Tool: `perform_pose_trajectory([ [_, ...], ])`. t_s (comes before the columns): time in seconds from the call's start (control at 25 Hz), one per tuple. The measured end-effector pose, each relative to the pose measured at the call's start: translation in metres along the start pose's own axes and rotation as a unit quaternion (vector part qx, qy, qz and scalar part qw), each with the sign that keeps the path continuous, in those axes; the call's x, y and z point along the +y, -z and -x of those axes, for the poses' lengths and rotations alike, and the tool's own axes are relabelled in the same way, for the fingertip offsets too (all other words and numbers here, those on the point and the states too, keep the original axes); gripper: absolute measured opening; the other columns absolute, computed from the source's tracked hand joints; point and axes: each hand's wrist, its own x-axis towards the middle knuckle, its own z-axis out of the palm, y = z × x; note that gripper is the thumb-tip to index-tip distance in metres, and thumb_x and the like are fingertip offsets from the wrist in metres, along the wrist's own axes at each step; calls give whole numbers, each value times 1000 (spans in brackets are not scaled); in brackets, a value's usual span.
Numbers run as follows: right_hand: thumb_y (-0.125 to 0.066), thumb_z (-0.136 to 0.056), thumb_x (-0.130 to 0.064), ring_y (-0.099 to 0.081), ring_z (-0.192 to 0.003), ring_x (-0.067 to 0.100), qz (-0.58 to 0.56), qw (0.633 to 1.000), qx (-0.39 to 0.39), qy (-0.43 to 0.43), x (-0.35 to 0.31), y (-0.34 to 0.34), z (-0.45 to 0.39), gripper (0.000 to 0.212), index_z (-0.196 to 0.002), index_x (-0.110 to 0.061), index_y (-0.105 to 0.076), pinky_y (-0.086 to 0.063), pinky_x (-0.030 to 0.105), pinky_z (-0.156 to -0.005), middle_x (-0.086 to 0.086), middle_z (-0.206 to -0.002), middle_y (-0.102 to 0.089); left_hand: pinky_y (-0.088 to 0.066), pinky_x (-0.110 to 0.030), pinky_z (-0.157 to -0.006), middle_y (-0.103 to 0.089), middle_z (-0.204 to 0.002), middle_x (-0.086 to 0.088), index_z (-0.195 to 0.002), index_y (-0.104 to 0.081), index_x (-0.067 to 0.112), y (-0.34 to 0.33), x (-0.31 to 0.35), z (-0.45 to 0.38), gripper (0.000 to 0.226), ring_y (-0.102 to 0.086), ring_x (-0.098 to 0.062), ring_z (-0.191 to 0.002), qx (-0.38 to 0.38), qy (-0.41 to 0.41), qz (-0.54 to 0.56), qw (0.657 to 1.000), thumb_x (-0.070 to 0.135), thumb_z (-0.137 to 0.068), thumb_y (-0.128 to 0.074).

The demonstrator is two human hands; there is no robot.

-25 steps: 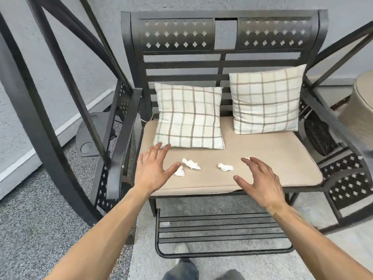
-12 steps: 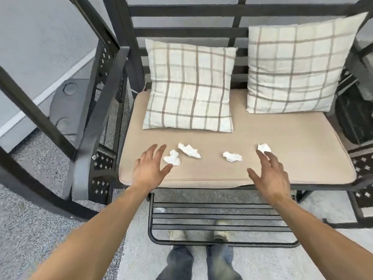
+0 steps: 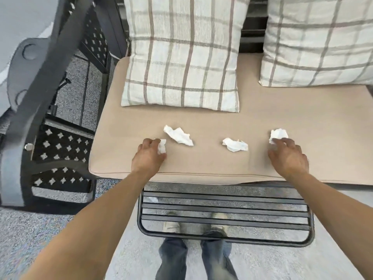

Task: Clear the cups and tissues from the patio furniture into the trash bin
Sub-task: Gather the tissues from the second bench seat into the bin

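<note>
Several crumpled white tissues lie in a row on the tan seat cushion (image 3: 201, 162) of a black metal bench. My left hand (image 3: 148, 156) has its fingers closed around the leftmost tissue (image 3: 162, 146). My right hand (image 3: 287, 156) pinches the lower edge of the rightmost tissue (image 3: 279, 134). Between the hands two more lie loose: a longer tissue (image 3: 178, 135) just right of my left hand and a smaller tissue (image 3: 235, 144) in the middle. No cup and no trash bin is in view.
Two plaid pillows (image 3: 181, 51) (image 3: 321, 39) lean against the bench back behind the tissues. The black armrest (image 3: 40, 81) rises at the left. A slatted metal footrest (image 3: 224, 215) juts out below the seat, above my shoes. A small white scrap (image 3: 150, 199) lies on the footrest.
The view has come closer and lower over the seat. Both hands went from spread open above the cushion to closing on the outermost tissues, left and right.
</note>
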Motion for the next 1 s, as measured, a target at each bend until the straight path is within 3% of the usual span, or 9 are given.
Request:
perform_pose_trajectory([
  [0.16,-53,-92,-19,-48,-109,38,-32,999,39,10,3,-2,-18,29,-119,-14,-62,-43,44,-84,17,-121,-54,-51,-46,-78,-51,-118,-12,-114,-62,10,2,-3,-8,25,-57,-36,-101,44,-20,-5,999,24,-93,-60],
  [0.32,-57,-88,-12,-58,-89,38,-57,998,31,-10,0,6,-28,16,-95,-17,-70,-43,36,-70,17,-101,-66,-46,-38,-71,-58,-107,-10,-106,-66,14,10,-2,-12,17,-60,-36,-93,49,6,12,999,22,-92,-62],
  [0.44,-57,-85,-14,-61,-89,35,-130,991,10,-28,-12,13,-18,31,-114,-24,-61,-49,37,-74,11,-100,-70,-41,-33,-67,-63,-102,-2,-101,-62,24,20,2,-10,12,-60,-31,-90,88,37,60,994,20,-91,-59],
  [0.52,-58,-82,-14,-61,-92,31,-175,985,-1,8,-27,20,-2,56,-135,-27,-46,-50,36,-78,4,-99,-69,-40,-32,-66,-66,-99,4,-111,-54,32,28,12,-7,23,-60,-26,-88,93,27,98,990,23,-90,-59],
  [0.64,-63,-77,-19,-58,-87,19,-186,975,-72,97,-53,26,22,77,-146,-34,-30,-49,36,-76,-11,-87,-65,-44,-34,-68,-63,-92,4,-140,-27,49,38,37,-4,66,-57,-21,-87,19,-45,104,993,31,-87,-63],
  [0.72,-63,-77,-23,-55,-89,17,-126,974,-113,149,-68,21,28,81,-147,-37,-23,-50,38,-75,-12,-87,-63,-46,-36,-71,-62,-96,-1,-145,-8,52,36,54,-8,84,-56,-23,-92,-34,-71,51,996,32,-86,-65],
  [0.8,-58,-80,-23,-54,-93,23,-82,977,-118,159,-78,10,23,77,-147,-35,-21,-50,40,-73,-3,-93,-64,-46,-37,-73,-62,-105,-8,-148,-4,49,30,62,-18,88,-56,-28,-99,-61,-57,4,996,30,-87,-64],
  [0.92,-55,-85,-19,-53,-98,30,-48,984,-98,137,-87,-5,12,61,-142,-24,-35,-49,39,-71,9,-100,-65,-43,-35,-75,-61,-113,-10,-146,-29,36,22,62,-30,68,-57,-31,-103,-91,-30,-32,995,29,-87,-63],
  [1.0,-53,-87,-17,-54,-98,32,-40,988,-76,124,-87,-14,7,46,-133,-22,-50,-48,37,-70,11,-100,-66,-43,-33,-74,-63,-110,-8,-128,-53,27,17,57,-32,42,-59,-29,-102,-96,-39,-62,993,31,-87,-62],
])
